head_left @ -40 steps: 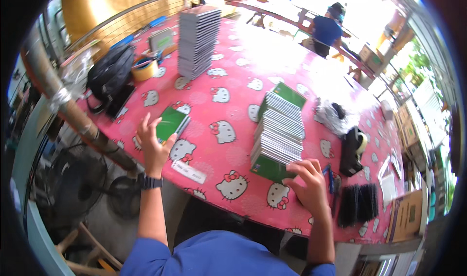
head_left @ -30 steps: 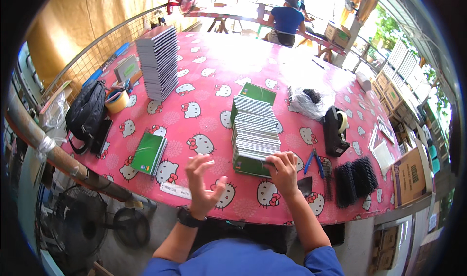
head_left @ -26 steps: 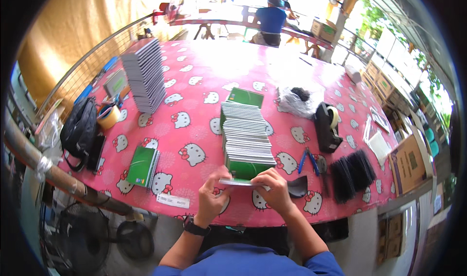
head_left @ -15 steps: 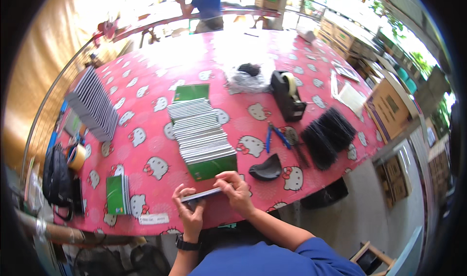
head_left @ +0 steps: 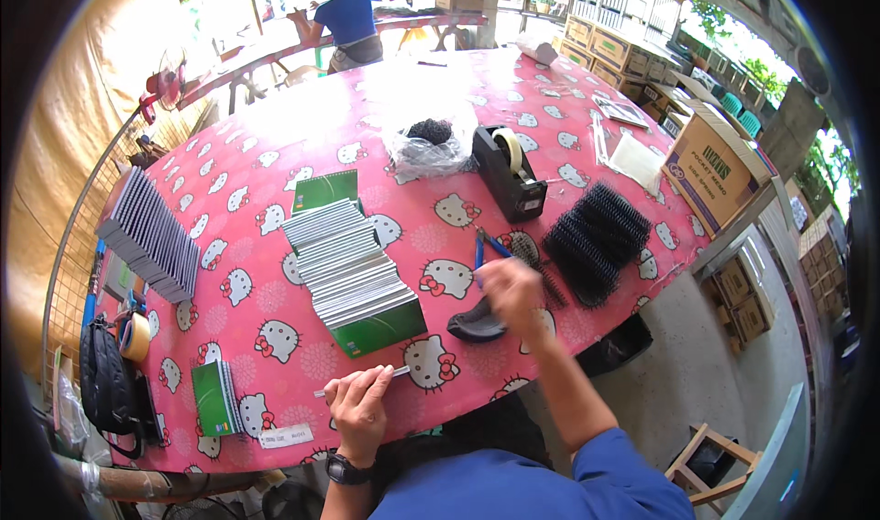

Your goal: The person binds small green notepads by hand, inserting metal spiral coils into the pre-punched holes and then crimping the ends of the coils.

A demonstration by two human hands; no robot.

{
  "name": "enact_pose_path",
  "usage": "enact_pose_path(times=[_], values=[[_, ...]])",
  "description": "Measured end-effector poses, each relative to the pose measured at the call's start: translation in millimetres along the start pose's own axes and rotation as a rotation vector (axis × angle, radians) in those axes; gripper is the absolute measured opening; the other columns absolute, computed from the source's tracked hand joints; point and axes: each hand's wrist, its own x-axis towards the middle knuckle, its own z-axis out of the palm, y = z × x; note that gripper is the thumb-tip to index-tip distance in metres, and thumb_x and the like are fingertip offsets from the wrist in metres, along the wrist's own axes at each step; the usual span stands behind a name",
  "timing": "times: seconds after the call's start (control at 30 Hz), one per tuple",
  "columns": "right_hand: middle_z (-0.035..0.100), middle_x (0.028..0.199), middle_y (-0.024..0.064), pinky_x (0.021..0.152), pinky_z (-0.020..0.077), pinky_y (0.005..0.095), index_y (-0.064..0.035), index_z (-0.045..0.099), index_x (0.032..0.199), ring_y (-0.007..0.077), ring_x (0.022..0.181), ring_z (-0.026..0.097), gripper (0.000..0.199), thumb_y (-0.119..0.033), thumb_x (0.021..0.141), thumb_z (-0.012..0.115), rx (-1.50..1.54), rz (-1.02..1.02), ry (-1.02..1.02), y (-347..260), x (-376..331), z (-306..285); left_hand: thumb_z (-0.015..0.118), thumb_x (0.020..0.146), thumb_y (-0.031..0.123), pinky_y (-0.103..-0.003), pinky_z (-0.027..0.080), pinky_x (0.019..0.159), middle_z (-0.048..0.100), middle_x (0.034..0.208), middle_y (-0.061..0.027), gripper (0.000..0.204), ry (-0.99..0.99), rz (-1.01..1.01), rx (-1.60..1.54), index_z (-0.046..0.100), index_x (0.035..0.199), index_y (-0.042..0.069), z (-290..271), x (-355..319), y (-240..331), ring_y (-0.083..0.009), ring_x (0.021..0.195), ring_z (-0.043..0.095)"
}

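Note:
My left hand (head_left: 359, 408) is closed round a thin notepad (head_left: 400, 371), seen edge-on near the front edge of the table. My right hand (head_left: 513, 293) is over the blue-handled pliers (head_left: 479, 248) and a dark curved holder (head_left: 475, 324). Its fingers are blurred, and I cannot tell whether they touch the pliers. Ahead of my left hand lies a long row of small green-covered notebooks (head_left: 344, 259), stacked leaning with their edges up. A short stack of spiral-bound green notebooks (head_left: 216, 399) rests to the left.
Black spiral wire coils (head_left: 598, 243) lie at the right, beside a black tape dispenser (head_left: 509, 173). A clear plastic bag (head_left: 431, 158) with dark stuff stands behind. A tall notebook stack (head_left: 151, 236) and a black bag (head_left: 108, 373) edge the left. Another person (head_left: 348, 20) works far off.
My right hand has let go of the notepad and moved right, to the pliers. My left hand keeps the notepad, now turned with its other end up. The view has shifted slightly.

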Motion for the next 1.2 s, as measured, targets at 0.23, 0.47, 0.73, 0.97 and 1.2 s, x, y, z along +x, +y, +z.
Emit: enact_pose_path(times=[0.23, 0.47, 0.73, 0.97, 1.2], values=[[0.064, 0.092, 0.0121, 0.084, 0.0479, 0.0383, -0.0036, 0.066, 0.093, 0.0297, 0.092, 0.059, 0.022, -0.018, 0.076, 0.071, -0.816, 0.164, -0.171, 80.0, 15.4, -53.0, 0.066, 0.072, 0.002, -0.032, 0.038, 0.078, 0.066, 0.093, -0.0002, 0.027, 0.014, -0.016, -0.056, 0.073, 0.096, 0.014, 0.9, 3.6, 5.0, -0.0160, 0.084, 0.060], [0.067, 0.092, 0.0180, 0.077, 0.0501, 0.0414, -0.0025, 0.068, 0.095, 0.0340, 0.086, 0.064, 0.021, -0.021, 0.085, 0.062, -0.457, 0.274, -0.028, 73.2, 31.4, -68.0, 0.070, 0.074, 0.004, -0.032, 0.038, 0.077, 0.066, 0.091, -0.0002, 0.022, 0.016, -0.005, -0.084, 0.072, 0.095, 0.012, 1.5, 2.0, 1.7, -0.0161, 0.082, 0.059], [0.057, 0.101, 0.0180, 0.081, 0.0445, 0.0385, 0.0001, 0.053, 0.120, 0.0303, 0.088, 0.056, 0.030, -0.005, 0.091, 0.050, -0.012, -0.127, -0.123, -27.8, 15.4, -37.6, 0.071, 0.075, 0.007, -0.033, 0.039, 0.076, 0.063, 0.085, -0.0014, 0.019, -0.031, -0.120, -0.104, 0.067, 0.094, 0.009, 3.2, 11.6, 3.8, -0.0191, 0.081, 0.059], [0.060, 0.087, 0.0087, 0.068, 0.0481, 0.0303, -0.0073, 0.061, 0.117, 0.0187, 0.075, 0.057, 0.028, -0.004, 0.089, 0.057, 0.307, 0.007, -0.810, -67.9, -29.7, -4.3, 0.071, 0.074, 0.006, -0.033, 0.040, 0.076, 0.065, 0.085, -0.0025, 0.018, -0.056, -0.118, -0.183, 0.069, 0.092, 0.009, 0.3, 14.2, 1.7, -0.0198, 0.081, 0.060], [0.061, 0.088, 0.0053, 0.065, 0.0482, 0.0246, -0.0037, 0.067, 0.097, 0.0118, 0.076, 0.060, 0.015, -0.001, 0.082, 0.066, 0.327, -0.021, -0.722, -60.2, -26.2, -4.5, 0.069, 0.076, 0.007, -0.033, 0.039, 0.076, 0.066, 0.086, -0.0007, 0.016, -0.090, -0.081, -0.192, 0.069, 0.092, 0.010, -3.9, 13.0, -2.0, -0.0186, 0.080, 0.060]])
